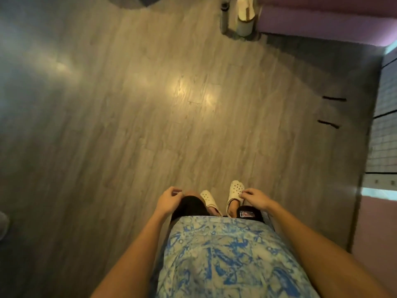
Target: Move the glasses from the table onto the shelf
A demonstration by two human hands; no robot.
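I look straight down at a wooden floor. No glasses, table or shelf appear in this view. My left hand (169,198) hangs low in front of my left thigh, fingers loosely curled, holding nothing. My right hand (256,198) hangs the same way over my right thigh, fingers curled and apart, with nothing in it. Between the hands I see my white perforated clogs (235,193), black shorts and a blue patterned shirt.
Grey-brown plank floor (150,104) stretches ahead with bright light reflections. A pale cylindrical stand (245,20) stands at the top beside a purple wall base (322,24). A tiled wall (384,125) and a dark panel run along the right edge.
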